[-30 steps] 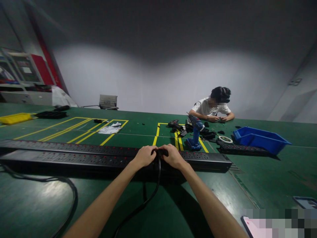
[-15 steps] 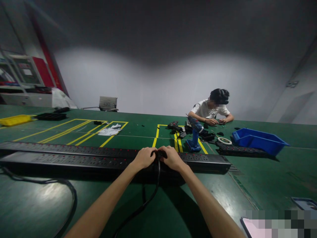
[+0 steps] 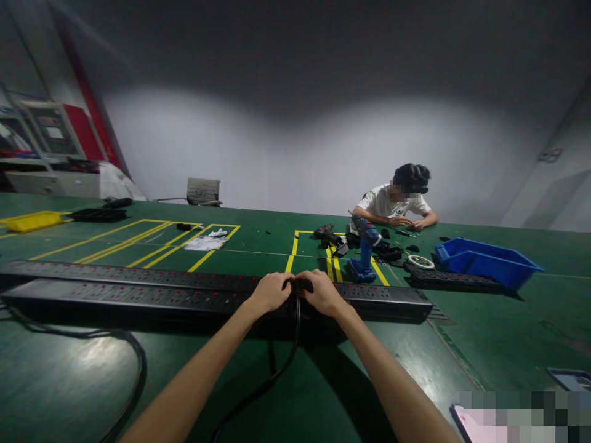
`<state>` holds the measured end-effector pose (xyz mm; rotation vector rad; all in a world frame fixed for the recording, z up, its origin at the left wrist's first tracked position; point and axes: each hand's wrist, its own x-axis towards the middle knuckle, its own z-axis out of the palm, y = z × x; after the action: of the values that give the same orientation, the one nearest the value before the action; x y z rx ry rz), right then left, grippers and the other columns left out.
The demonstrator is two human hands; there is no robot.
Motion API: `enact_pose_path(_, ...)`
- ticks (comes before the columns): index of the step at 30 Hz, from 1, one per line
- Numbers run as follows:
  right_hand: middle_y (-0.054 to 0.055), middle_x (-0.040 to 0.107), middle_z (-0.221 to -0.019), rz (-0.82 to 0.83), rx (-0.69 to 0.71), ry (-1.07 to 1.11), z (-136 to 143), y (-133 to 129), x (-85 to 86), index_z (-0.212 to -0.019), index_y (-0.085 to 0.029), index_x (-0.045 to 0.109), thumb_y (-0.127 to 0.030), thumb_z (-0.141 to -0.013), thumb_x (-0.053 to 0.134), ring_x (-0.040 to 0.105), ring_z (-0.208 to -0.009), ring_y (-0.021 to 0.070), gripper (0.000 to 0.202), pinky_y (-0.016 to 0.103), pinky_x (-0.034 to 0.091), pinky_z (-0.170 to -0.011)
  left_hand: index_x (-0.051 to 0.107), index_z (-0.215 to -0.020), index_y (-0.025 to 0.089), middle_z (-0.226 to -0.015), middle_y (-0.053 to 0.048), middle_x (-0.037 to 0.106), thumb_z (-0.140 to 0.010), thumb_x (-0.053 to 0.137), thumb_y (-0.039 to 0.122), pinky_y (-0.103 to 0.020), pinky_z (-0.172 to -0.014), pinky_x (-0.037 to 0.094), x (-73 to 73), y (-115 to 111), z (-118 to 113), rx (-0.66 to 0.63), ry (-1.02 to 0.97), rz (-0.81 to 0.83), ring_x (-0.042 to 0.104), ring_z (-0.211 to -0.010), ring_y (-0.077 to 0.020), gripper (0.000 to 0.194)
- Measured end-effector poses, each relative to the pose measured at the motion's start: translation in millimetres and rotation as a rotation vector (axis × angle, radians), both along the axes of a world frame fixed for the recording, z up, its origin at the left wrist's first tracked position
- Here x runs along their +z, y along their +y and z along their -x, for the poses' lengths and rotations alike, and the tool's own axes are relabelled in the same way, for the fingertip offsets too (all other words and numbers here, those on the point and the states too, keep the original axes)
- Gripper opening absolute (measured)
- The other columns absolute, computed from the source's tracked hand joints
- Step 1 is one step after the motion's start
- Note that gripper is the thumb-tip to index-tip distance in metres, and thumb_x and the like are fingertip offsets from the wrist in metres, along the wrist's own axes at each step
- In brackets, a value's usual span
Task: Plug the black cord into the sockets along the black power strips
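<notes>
Two long black power strips with red-marked sockets, a front one point(image 3: 152, 298) and a rear one point(image 3: 152, 272), lie side by side across the green table. My left hand point(image 3: 271, 291) and my right hand point(image 3: 320, 293) meet over the front strip, fingers curled and pinched close together. Both grip the upper end of a black power cable point(image 3: 297, 329), which hangs down between my wrists and curves toward the lower left. My fingers hide that cable end, so how it meets the strip cannot be made out.
Beyond the strips stand a blue cordless drill point(image 3: 364, 249) and a second drill point(image 3: 325, 234). A blue bin point(image 3: 489, 261) and a tape roll point(image 3: 420, 262) lie right. Another cable point(image 3: 138, 363) loops at left. A co-worker point(image 3: 388, 203) sits across the table. A phone point(image 3: 466, 421) lies lower right.
My hands keep nearly the same place on the cable end, with only a slight shift of the fingers. The whole view has drifted a little. The co-worker's hands have moved slightly.
</notes>
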<state>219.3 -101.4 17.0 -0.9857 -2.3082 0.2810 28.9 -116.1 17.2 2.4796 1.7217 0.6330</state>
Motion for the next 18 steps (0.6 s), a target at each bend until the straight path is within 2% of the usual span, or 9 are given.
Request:
enact_pose_path(4,0.006,0.062,-0.094,0.002,-0.005,0.044,-1,-1,0.6,-0.11,-0.024,0.062,-0.018,-0.076,0.064,0.054,-0.091,0.0207,0.035,0.034,0.038,-0.086,0.065,-0.106,0.025,-0.103,-0.005,0.069,-0.087,0.044,0.026,-0.031,-0.085,0.044,1.8,0,0,0.001,-0.004,0.022,0.063,-0.097,-0.0218,0.028)
enact_pose_path(9,0.004,0.064,-0.099,0.09,-0.076,0.364,-3,11,-6.3,-0.115,-0.024,0.057,-0.021,-0.08,0.057,0.058,-0.093,0.0182,0.035,0.032,0.042,-0.086,0.066,-0.105,0.024,-0.103,-0.005,0.07,-0.087,0.043,0.026,-0.03,-0.086,0.044,0.2,1,0,-0.003,-0.009,0.019,0.063,-0.096,-0.0215,0.028)
enact_pose_path(13,0.003,0.065,-0.096,0.176,0.018,0.497,-5,16,-8.6,-0.114,-0.021,0.057,-0.025,-0.078,0.059,0.06,-0.089,0.0165,0.036,0.03,0.045,-0.082,0.066,-0.106,0.025,-0.104,-0.003,0.07,-0.087,0.044,0.026,-0.031,-0.09,0.042,-2.1,2,0,-0.004,-0.023,0.002,0.062,-0.097,-0.0205,0.029)
enact_pose_path(16,0.003,0.066,-0.097,0.245,0.104,0.493,-6,12,-4.9,-0.113,-0.02,0.056,-0.025,-0.076,0.061,0.061,-0.087,0.0157,0.038,0.029,0.046,-0.079,0.066,-0.105,0.027,-0.102,-0.002,0.07,-0.087,0.043,0.026,-0.03,-0.088,0.044,-1.5,3,0,-0.017,-0.017,0.0,0.063,-0.095,-0.0201,0.029)
enact_pose_path(18,0.004,0.066,-0.099,0.292,0.164,0.456,-7,8,0.4,-0.113,-0.019,0.057,-0.019,-0.073,0.061,0.061,-0.087,0.0154,0.04,0.028,0.047,-0.078,0.066,-0.106,0.027,-0.102,-0.002,0.07,-0.087,0.043,0.026,-0.03,-0.085,0.044,-0.4,3,0,-0.013,-0.006,-0.002,0.063,-0.095,-0.0204,0.029)
